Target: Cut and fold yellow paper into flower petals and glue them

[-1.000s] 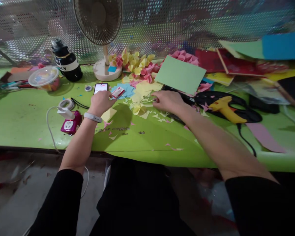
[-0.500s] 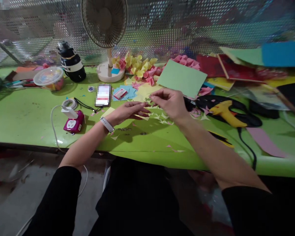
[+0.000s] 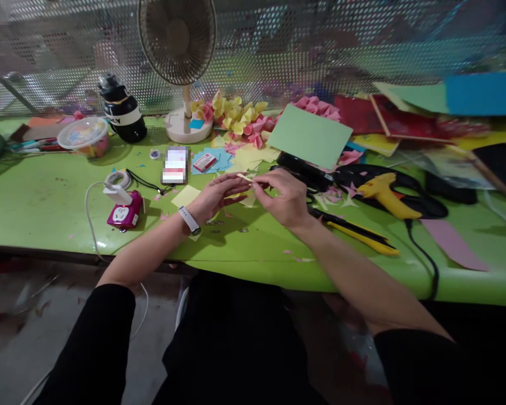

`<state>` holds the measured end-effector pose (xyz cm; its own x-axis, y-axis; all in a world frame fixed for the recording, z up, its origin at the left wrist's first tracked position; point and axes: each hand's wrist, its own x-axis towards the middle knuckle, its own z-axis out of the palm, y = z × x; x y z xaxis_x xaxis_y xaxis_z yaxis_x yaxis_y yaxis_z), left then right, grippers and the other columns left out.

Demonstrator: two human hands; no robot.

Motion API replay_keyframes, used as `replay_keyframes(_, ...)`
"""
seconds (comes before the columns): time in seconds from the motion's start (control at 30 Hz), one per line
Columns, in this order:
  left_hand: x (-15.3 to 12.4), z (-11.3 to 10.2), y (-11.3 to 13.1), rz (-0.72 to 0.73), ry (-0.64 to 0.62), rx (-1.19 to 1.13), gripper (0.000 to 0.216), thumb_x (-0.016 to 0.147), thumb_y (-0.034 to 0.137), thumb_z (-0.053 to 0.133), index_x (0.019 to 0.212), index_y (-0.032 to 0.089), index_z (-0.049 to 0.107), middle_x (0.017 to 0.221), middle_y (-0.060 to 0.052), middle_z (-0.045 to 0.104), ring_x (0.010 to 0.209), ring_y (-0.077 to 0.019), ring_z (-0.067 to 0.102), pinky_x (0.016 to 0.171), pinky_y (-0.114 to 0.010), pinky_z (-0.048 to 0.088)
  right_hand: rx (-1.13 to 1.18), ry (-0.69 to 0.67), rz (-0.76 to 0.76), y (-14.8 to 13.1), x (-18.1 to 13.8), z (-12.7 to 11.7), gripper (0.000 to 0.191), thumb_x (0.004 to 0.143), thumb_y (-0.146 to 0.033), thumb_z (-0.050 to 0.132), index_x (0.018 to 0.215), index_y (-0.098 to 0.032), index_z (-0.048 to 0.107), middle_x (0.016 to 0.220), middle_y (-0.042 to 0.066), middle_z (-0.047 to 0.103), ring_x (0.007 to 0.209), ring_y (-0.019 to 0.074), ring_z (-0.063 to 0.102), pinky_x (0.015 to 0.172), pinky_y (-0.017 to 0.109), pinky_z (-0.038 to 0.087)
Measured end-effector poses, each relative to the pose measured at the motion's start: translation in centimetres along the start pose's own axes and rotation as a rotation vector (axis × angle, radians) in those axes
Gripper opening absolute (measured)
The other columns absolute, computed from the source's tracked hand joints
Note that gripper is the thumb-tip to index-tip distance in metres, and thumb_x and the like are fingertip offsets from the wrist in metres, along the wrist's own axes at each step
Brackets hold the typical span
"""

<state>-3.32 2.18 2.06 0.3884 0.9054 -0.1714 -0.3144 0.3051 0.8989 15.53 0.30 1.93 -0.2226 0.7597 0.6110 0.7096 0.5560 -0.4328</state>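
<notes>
My right hand (image 3: 281, 197) pinches a small pale yellow piece of paper (image 3: 244, 177) between thumb and fingertips. My left hand (image 3: 220, 196) faces it with fingers stretched out and the thumb apart; its upper fingertips meet or nearly meet the paper. Both hands hover over the green tabletop (image 3: 236, 244). Below my left hand lie several small dull bits (image 3: 214, 223), too small to name. A yellow paper square (image 3: 186, 197) rests beside my left wrist. Behind the hands are a stack of pale yellow paper pieces (image 3: 253, 157) and blue paper pieces (image 3: 223, 160) with a small red-and-white box (image 3: 204, 162).
A long black object (image 3: 306, 170), a black-and-yellow cutter-like tool (image 3: 358, 235) and a yellow glue gun (image 3: 388, 194) lie right. Folded paper flowers (image 3: 240, 115) and a fan (image 3: 188, 128) stand behind. Left are a phone (image 3: 174, 165), a purple power socket (image 3: 126, 211) and a bottle (image 3: 125, 115).
My right hand has moved slightly down and left, bringing the yellow paper to my left fingertips. My left forearm has shifted slightly right. More of the black-and-yellow tool shows.
</notes>
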Motion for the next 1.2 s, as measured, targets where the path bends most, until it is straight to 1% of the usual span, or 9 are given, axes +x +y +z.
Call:
replay_keyframes(0.13,-0.1,-0.2,1.1,0.287,0.125,0.351,0.021,0.089,0.022,0.067,0.11,0.019,0.07,0.121,-0.009,0.072,0.111,-0.0181,0.067,0.099,-0.033,0.051,-0.005,-0.054,0.053,0.3,0.3,-1.0,0.027,0.096,-0.03,0.052,0.101,-0.028,0.078,0.097,0.007,0.077,0.09,0.0258,0.07,0.083,0.043,0.057)
replay_keyframes(0.23,-0.5,-0.1,2.0,0.395,0.109,0.581,0.018,0.091,0.027,0.062,0.101,0.016,0.073,0.113,-0.01,0.074,0.104,-0.0163,0.067,0.095,-0.029,0.051,0.005,-0.062,0.038,0.7,0.3,-1.2,0.026,0.096,-0.03,0.054,0.102,-0.026,0.078,0.098,0.008,0.077,0.089,0.0251,0.07,0.082,0.042,0.056)
replay_keyframes(0.37,-1.1,0.0,2.4,0.293,0.018,0.561,0.041,0.1,0.04,0.045,0.097,0.012,0.074,0.098,-0.012,0.076,0.084,-0.0154,0.07,0.078,-0.028,0.055,0.011,-0.073,0.0,1.1,0.3,-1.0,0.025,0.096,-0.03,0.054,0.101,-0.025,0.078,0.1,0.008,0.077,0.091,0.0245,0.07,0.083,0.041,0.055)
replay_keyframes(0.53,-0.8,-0.2,2.0,0.175,-0.069,0.586,0.026,0.086,0.038,0.072,0.092,0.012,0.073,0.086,-0.012,0.076,0.066,-0.014,0.07,0.063,-0.025,0.054,-0.021,-0.08,-0.026,1.2,0.3,-0.9,0.026,0.098,-0.028,0.053,0.101,-0.025,0.078,0.1,0.008,0.078,0.093,0.0239,0.071,0.083,0.04,0.055)
replay_keyframes(0.63,-0.4,-0.4,1.8,0.111,-0.086,0.574,0.02,0.087,0.033,0.072,0.088,0.012,0.072,0.083,-0.011,0.077,0.062,-0.0136,0.071,0.06,-0.025,0.055,-0.039,-0.083,-0.026,1.4,0.4,-0.8,0.026,0.098,-0.028,0.053,0.105,-0.025,0.078,0.102,0.008,0.077,0.093,0.0238,0.071,0.083,0.04,0.056)
replay_keyframes(0.87,0.1,-1.0,2.0,0.09,-0.02,0.491,0.016,0.093,0.03,0.067,0.09,0.014,0.07,0.091,-0.01,0.078,0.065,-0.0103,0.071,0.061,-0.021,0.053,0.016,-0.179,0.032,1.9,1.2,-2.1,0.022,0.094,-0.031,0.062,0.11,-0.025,0.076,0.107,0.008,0.077,0.09,0.0232,0.071,0.083,0.042,0.058)
replay_keyframes(1.03,0.6,-1.4,2.4,0.125,0.108,0.333,0.018,0.095,0.033,0.066,0.1,0.016,0.069,0.1,-0.009,0.078,0.076,-0.0093,0.073,0.066,-0.019,0.055,-0.14,-0.031,0.257,5.2,2.7,-5.9,0.031,0.096,-0.034,0.055,0.117,-0.02,0.072,0.113,0.011,0.074,0.092,0.024,0.071,0.085,0.04,0.056)
replay_keyframes(1.1,0.7,-1.6,2.6,0.14,0.163,0.263,0.016,0.096,0.032,0.065,0.102,0.017,0.069,0.101,-0.007,0.078,0.079,-0.0086,0.074,0.068,-0.017,0.055,-0.263,-0.123,0.35,7.5,3.2,-7.1,0.033,0.092,-0.035,0.06,0.117,-0.018,0.072,0.116,0.013,0.073,0.094,0.0263,0.071,0.085,0.04,0.055)
replay_keyframes(1.2,0.9,-1.7,2.8,0.15,0.201,0.196,0.014,0.096,0.031,0.064,0.1,0.018,0.068,0.099,-0.004,0.078,0.081,-0.0081,0.074,0.069,-0.017,0.056,-0.463,-0.359,0.407,10.8,3.3,-7.4,0.046,0.083,-0.037,0.069,0.123,-0.014,0.069,0.121,0.018,0.071,0.105,0.0355,0.067,0.084,0.045,0.053)
